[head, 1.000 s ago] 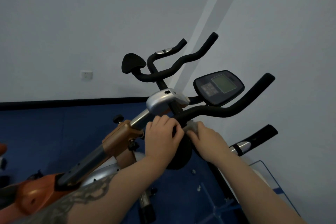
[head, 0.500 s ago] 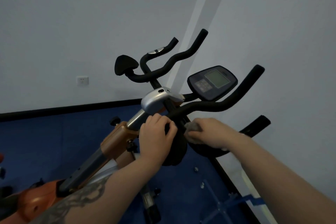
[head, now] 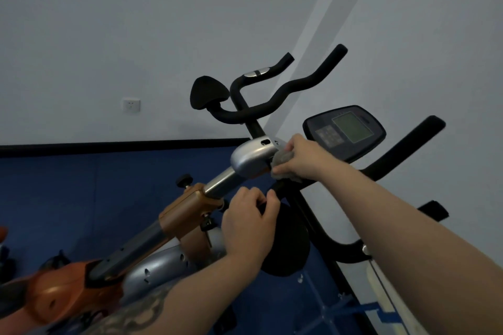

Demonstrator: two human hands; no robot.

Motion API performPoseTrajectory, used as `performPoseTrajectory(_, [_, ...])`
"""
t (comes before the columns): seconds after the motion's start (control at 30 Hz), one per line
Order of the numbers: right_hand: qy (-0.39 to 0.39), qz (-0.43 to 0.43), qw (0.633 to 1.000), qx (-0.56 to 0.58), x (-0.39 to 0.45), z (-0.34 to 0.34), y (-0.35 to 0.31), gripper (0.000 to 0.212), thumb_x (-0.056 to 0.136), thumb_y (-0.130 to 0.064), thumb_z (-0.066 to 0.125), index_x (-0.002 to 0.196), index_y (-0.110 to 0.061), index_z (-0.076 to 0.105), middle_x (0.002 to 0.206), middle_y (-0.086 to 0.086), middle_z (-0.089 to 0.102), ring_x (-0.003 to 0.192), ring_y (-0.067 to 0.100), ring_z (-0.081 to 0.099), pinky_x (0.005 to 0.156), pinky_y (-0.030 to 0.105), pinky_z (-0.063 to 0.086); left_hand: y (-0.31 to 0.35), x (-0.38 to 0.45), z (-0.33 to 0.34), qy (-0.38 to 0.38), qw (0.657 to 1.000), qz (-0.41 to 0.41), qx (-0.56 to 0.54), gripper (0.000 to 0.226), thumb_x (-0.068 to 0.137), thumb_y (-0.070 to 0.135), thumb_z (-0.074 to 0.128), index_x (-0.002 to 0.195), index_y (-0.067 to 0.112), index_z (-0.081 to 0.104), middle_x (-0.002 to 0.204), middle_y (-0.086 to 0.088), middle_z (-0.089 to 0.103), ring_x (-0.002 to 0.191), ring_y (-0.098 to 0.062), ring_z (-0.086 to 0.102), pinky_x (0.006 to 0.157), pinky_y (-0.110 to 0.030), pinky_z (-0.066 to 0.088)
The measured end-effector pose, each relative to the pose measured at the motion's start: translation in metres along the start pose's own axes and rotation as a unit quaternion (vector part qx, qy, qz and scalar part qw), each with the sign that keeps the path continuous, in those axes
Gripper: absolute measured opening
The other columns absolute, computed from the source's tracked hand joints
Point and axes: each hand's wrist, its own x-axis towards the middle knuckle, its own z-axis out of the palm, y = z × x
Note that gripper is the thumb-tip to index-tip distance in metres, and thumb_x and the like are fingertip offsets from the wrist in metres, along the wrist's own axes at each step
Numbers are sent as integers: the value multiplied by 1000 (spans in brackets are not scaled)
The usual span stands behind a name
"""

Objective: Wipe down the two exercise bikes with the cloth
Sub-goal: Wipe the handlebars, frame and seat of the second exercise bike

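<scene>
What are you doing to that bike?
A person is cleaning an exercise bike. Their right hand holds a grey cloth and presses it against the silver cover where the handlebars join the post. Their left hand grips a black padded part just below to steady the bike. The display screen sits right behind the cloth.

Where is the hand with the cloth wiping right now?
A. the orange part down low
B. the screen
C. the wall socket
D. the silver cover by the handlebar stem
D: the right hand presses the grey cloth against the silver cover.
</scene>
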Motion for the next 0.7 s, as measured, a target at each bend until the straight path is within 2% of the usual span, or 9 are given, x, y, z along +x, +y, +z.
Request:
performPoseTrajectory(0.07, [-27, -14, 999, -18, 7, -11, -1, 48, 59, -30, 89, 87, -30, 50, 85, -5, 59, 76, 8, 57, 52, 25, 41, 0, 0, 0, -9, 1000, 4, 0, 37, 87, 51, 40, 62, 24, 39, 70, 4, 42, 64, -12, 47, 62, -40, 43])
performPoseTrajectory(0.17, [-82, -26, 996, -16, 15, -22, 2, 43, 67, -13, 81, 89, -32, 51, 79, 0, 67, 67, 10, 65, 44, 17, 45, -1, 0, -2, -16, 1000, 4, 2, 37, 87, 50, 39, 63, 22, 41, 71, 4, 43, 66, -13, 47, 65, -42, 45])
performPoseTrajectory(0.23, [-91, -12, 996, 8, 18, -24, 6, 40, 71, -5, 75, 93, -30, 52, 80, 6, 71, 68, 17, 69, 46, 19, 48, -1, 0, -2, -21, 1000, 4, 3, 38, 87, 50, 39, 64, 21, 44, 72, 4, 44, 67, -13, 47, 67, -43, 45])
performPoseTrajectory(0.3, [-102, 4, 995, 17, 19, -20, 2, 43, 70, -8, 79, 99, -24, 51, 80, 10, 72, 66, 23, 70, 47, 24, 50, -1, 1, -2, -22, 1000, 7, 1, 39, 87, 50, 39, 65, 19, 45, 72, 4, 44, 68, -13, 47, 68, -44, 45])
performPoseTrajectory(0.4, [-87, 42, 995, -27, 19, -7, -7, 49, 67, -18, 85, 101, -25, 50, 83, 9, 69, 66, 21, 68, 44, 22, 47, -2, 2, -2, -29, 1000, 11, 4, 39, 87, 50, 38, 67, 17, 46, 73, 4, 43, 69, -15, 47, 68, -45, 45])
performPoseTrajectory(0.47, [-67, 50, 996, -10, 19, -3, -4, 42, 70, -12, 80, 96, -26, 50, 81, 9, 68, 63, 20, 67, 43, 22, 46, -2, 1, -3, -35, 999, 8, 2, 39, 87, 50, 38, 67, 18, 46, 74, 3, 44, 69, -16, 48, 69, -46, 45])
performPoseTrajectory(0.57, [-66, 40, 993, 88, 21, -7, 7, 38, 73, 4, 67, 96, -22, 52, 75, 12, 67, 51, 20, 63, 43, 24, 48, -1, 1, -3, -39, 999, 6, -1, 38, 87, 49, 38, 66, 19, 45, 74, 4, 44, 70, -15, 48, 69, -46, 45])
performPoseTrajectory(0.7, [-79, 45, 992, 87, 22, -10, 10, 34, 78, 2, 63, 100, -19, 49, 71, 12, 64, 43, 16, 61, 42, 23, 47, -1, 1, -4, -39, 999, 12, 2, 36, 89, 47, 41, 67, 18, 46, 74, 4, 44, 71, -16, 48, 70, -46, 46])
